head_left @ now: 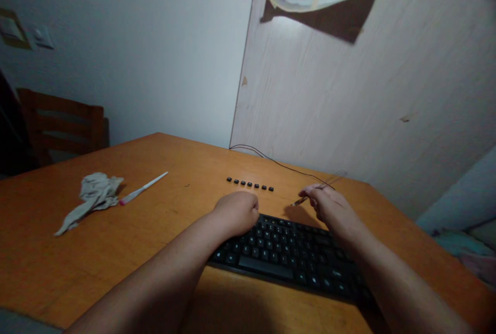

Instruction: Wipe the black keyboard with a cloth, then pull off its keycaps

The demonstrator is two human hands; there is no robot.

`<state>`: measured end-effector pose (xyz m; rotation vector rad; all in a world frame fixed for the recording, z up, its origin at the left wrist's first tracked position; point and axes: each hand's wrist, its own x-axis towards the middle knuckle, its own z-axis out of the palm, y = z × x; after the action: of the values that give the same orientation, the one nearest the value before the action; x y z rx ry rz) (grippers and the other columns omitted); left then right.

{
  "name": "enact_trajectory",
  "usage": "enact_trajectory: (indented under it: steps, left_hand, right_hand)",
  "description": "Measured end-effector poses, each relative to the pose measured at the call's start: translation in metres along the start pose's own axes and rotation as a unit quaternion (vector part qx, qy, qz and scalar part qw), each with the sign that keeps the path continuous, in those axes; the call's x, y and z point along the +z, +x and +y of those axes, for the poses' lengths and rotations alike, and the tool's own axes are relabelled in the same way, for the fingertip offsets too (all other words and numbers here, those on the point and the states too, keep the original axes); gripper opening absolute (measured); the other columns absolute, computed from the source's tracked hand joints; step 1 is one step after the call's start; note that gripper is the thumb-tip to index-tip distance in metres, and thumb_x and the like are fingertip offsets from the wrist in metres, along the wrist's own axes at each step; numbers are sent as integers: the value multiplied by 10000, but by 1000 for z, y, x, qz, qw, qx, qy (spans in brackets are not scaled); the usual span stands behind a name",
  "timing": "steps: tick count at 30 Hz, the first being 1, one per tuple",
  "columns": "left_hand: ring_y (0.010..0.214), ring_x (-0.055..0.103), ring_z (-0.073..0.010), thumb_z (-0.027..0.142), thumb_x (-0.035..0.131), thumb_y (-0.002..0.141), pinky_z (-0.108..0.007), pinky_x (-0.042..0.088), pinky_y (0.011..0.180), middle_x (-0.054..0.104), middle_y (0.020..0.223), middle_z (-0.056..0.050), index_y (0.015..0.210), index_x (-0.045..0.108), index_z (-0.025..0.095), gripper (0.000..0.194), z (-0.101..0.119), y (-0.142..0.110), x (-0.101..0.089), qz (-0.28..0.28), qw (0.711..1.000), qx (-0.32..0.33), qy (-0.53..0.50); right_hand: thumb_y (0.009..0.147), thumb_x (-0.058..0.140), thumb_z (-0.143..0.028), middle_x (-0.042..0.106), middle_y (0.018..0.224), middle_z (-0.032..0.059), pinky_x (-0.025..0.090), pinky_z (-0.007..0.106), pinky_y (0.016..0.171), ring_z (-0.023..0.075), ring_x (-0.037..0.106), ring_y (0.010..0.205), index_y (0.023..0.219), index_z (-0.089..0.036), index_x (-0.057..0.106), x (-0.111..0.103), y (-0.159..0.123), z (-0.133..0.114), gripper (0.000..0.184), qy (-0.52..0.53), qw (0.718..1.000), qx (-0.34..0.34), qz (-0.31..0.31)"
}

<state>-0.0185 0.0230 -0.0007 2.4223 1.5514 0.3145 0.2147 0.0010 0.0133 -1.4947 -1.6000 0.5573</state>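
A black keyboard [267, 271] lies on the wooden table, slightly turned. My left hand [237, 211] is closed over its far left corner, with the fingers curled and partly hidden. Beyond the keyboard's far edge, my right hand [324, 203] pinches a slim, pen-like tool [299, 201] whose dark tip points down and left, just above the tabletop. The tool's exact kind is hard to make out. Several loose black keycaps [250, 184] sit in a row past my left hand. My right forearm covers part of the keyboard's right side.
A crumpled pale cloth [96, 194] and a white brush-like stick with a pink end [144, 188] lie on the left of the table [155, 251]. A thin black cable [284, 164] runs along the back by the wall. A wooden chair [64, 122] stands at far left.
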Motion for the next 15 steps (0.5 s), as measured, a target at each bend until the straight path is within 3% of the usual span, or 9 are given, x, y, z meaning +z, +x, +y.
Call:
enact_trajectory:
  steps: [6, 15]
  left_hand:
    - [862, 651, -244, 234, 470, 797, -331, 482, 706, 719, 957, -75, 895, 693, 236, 244, 0, 0, 0, -4, 1000, 3, 5]
    - [864, 647, -262, 248, 469, 793, -356, 490, 711, 719, 965, -78, 900, 694, 240, 250, 2, -1, -1, 0, 1000, 3, 4]
  right_hand:
    - [851, 497, -380, 544, 613, -18, 358, 251, 520, 130, 471, 533, 796, -178, 609, 12, -9, 4, 237, 69, 997, 15, -42]
    - [876, 491, -473, 574, 575, -2, 356, 250, 491, 145, 498, 515, 724, -179, 618, 25, -17, -1, 355, -6, 998, 16, -60]
